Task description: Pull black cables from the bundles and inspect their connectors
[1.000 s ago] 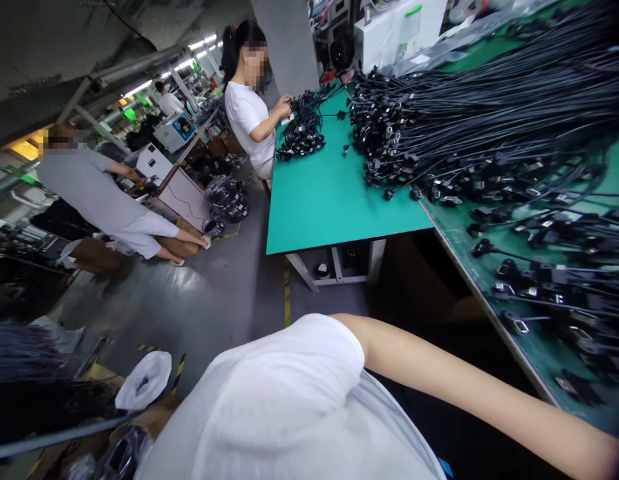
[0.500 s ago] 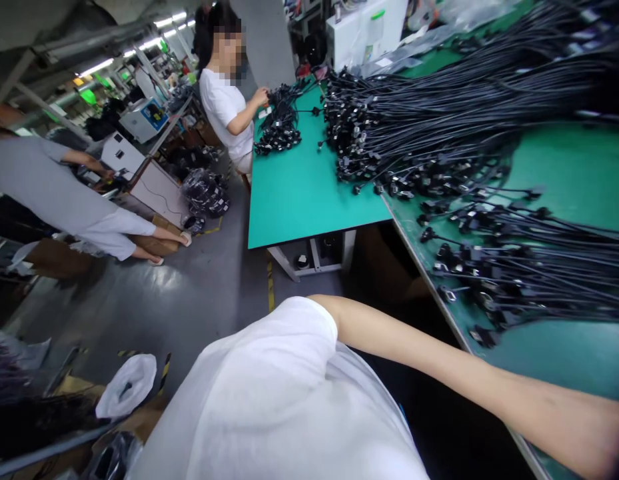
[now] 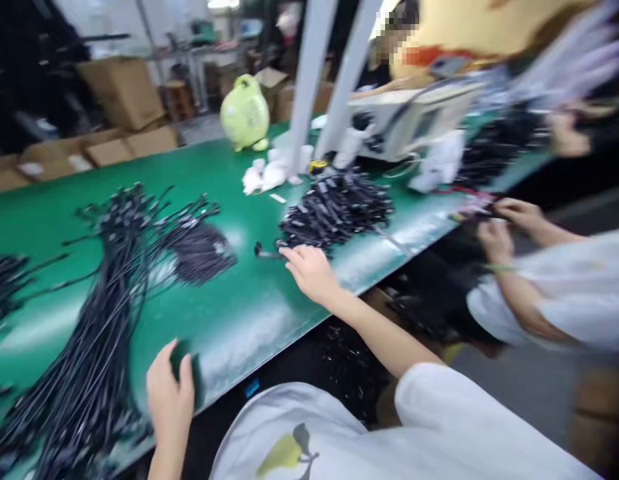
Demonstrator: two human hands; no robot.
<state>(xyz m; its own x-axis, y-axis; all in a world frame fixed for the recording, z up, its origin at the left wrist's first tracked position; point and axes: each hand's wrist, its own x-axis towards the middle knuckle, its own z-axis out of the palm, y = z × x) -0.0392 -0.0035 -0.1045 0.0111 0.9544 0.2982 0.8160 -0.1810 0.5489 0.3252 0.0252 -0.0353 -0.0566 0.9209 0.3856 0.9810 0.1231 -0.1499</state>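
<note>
My left hand (image 3: 172, 390) is over the green table's front edge at lower left, thumb and fingers apart, with nothing in it. To its left lies a long bundle of black cables (image 3: 112, 287). My right hand (image 3: 312, 272) reaches to the near left side of a pile of short black cables (image 3: 339, 207). Its fingers are closed at a black cable (image 3: 269, 253) whose connector end sticks out to the left; blur hides the exact grip. A smaller bundle of thin black cables (image 3: 202, 253) lies between the two hands.
A light green rounded device (image 3: 245, 115) stands at the table's back, left of white posts (image 3: 309, 80). White crumpled pieces (image 3: 264, 175) and a pale machine (image 3: 414, 120) are behind the pile. At right, a co-worker's hands (image 3: 504, 227) handle something blurred. Cardboard boxes (image 3: 122, 93) line the far side.
The view has swung from the aisle and another table onto this green table. Both my hands now show; before, only one outstretched arm was visible, its hand out of frame.
</note>
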